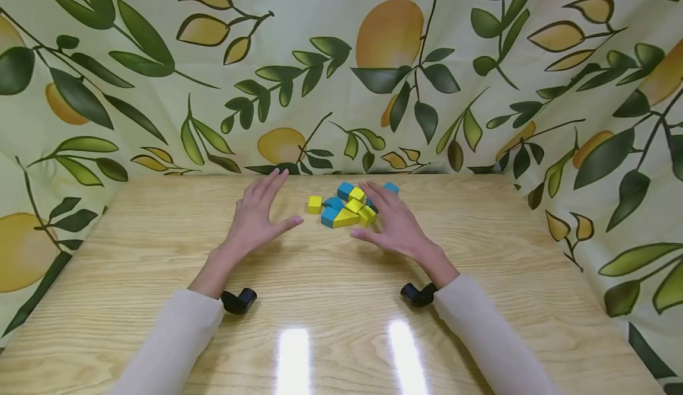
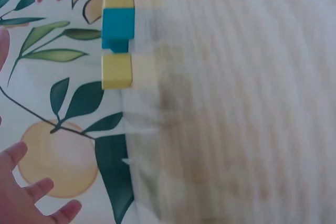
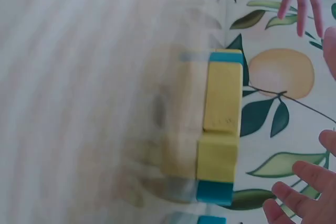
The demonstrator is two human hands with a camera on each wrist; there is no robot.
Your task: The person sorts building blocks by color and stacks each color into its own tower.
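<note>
Fingers (image 1: pixel 277 185) of the left hand (image 1: pixel 255 214) are spread and nearly straight; it grips nothing and hangs to the left of the cluster of blocks (image 1: pixel 354 206), apart from it. Nearest to it is the lone yellow cube (image 1: pixel 315 204), standing just off from the rest, so a pinch on two opposite faces should suit it. Next comes the crowded part — a blue block (image 1: pixel 328 217), a yellow triangular block (image 1: pixel 345 219) against it, then a yellow corner cube (image 1: pixel 367 216) — where a low sweep could well knock neighbours about; working from the outer edge, one piece at a time, seems safer. The right hand (image 1: pixel 396 222) hovers at the cluster's right side, fingers spread too, holding nothing; it hides some pieces, so raising it slightly would help the view. A far blue piece (image 1: pixel 392 187) peeks out beyond its fingers.

As for materials, the pale sleeve (image 1: pixel 176 335) at left looks smooth. The blocks have flat faces and crisp edges — painted wood or plastic, I cannot tell — and the triangular one's slope would probably slip more readily. Wavy grain runs over the glossy tabletop (image 1: pixel 331 276), and at right the leaf-printed cloth (image 1: pixel 640 217) hangs in soft creases
</note>
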